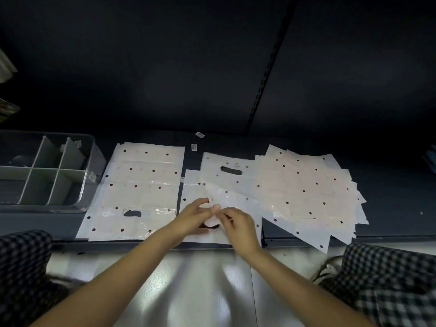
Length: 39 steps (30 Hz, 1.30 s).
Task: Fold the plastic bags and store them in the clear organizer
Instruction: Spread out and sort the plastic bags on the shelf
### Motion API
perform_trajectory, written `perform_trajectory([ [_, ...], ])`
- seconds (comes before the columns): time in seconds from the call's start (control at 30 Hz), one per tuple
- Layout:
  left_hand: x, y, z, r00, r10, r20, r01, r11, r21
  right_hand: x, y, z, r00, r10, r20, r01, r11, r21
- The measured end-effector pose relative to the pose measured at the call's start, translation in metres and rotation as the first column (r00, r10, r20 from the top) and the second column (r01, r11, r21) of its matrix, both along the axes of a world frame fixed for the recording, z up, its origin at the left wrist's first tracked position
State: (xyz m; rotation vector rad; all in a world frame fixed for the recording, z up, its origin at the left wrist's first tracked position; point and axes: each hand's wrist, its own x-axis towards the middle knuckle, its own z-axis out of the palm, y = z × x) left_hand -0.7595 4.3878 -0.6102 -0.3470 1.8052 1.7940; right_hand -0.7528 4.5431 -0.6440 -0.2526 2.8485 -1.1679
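Observation:
Several white plastic bags with dark dots lie on a dark shelf. One bag lies flat at the left, its handle slot toward me. A fanned pile of bags spreads to the right. Between them lies a middle bag, partly under a translucent bag with a handle slot. My left hand and my right hand meet over the near end of these bags, fingers curled and pinching thin plastic; the image is blurred there. The clear organizer with grey dividers stands at the far left.
Two small white labels lie on the shelf behind the bags. A dark back wall with a slotted upright rises behind. The shelf's front edge runs below my hands, with a glossy floor beneath. My checked trouser knees flank the view.

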Motion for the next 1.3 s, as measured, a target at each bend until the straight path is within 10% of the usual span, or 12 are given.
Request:
perform_trajectory([
  [0.17, -0.007, -0.007, 0.008, 0.98, -0.031, -0.198, 0.002, 0.989, -0.148, -0.006, -0.011, 0.022, 0.965, 0.006, 0.261, 0.091, 0.929, -0.359],
  [0.3, -0.019, -0.037, 0.031, 0.86, -0.453, -0.236, 0.336, 0.85, -0.406, -0.031, 0.009, 0.049, 0.974, 0.218, 0.064, -0.215, 0.976, -0.045],
  [0.47, -0.033, -0.061, 0.075, 0.654, -0.757, -0.01, 0.639, 0.559, -0.528, -0.047, -0.004, 0.065, 0.88, 0.424, 0.215, -0.431, 0.902, -0.016],
  [0.63, -0.047, -0.104, 0.089, 0.851, -0.343, -0.397, -0.084, 0.657, -0.749, -0.061, -0.048, 0.061, 0.92, 0.317, 0.231, -0.222, 0.906, -0.361],
  [0.73, -0.046, -0.13, 0.083, 0.715, -0.126, -0.688, -0.531, 0.543, -0.651, -0.086, -0.089, 0.045, 0.934, 0.128, 0.333, 0.041, 0.889, -0.456],
  [0.83, -0.043, -0.145, 0.064, 0.644, -0.098, -0.759, -0.631, 0.492, -0.599, -0.11, -0.126, 0.015, 0.857, -0.042, 0.514, 0.331, 0.809, -0.486],
  [1.07, -0.011, -0.129, -0.024, 0.884, -0.251, -0.395, -0.194, 0.571, -0.798, -0.126, -0.167, -0.029, 0.659, -0.091, 0.747, 0.585, 0.685, -0.433],
  [1.3, 0.01, -0.112, -0.077, 0.876, -0.475, 0.082, 0.244, 0.29, -0.925, -0.115, -0.089, -0.019, 0.868, -0.156, 0.472, 0.378, 0.823, -0.424],
])
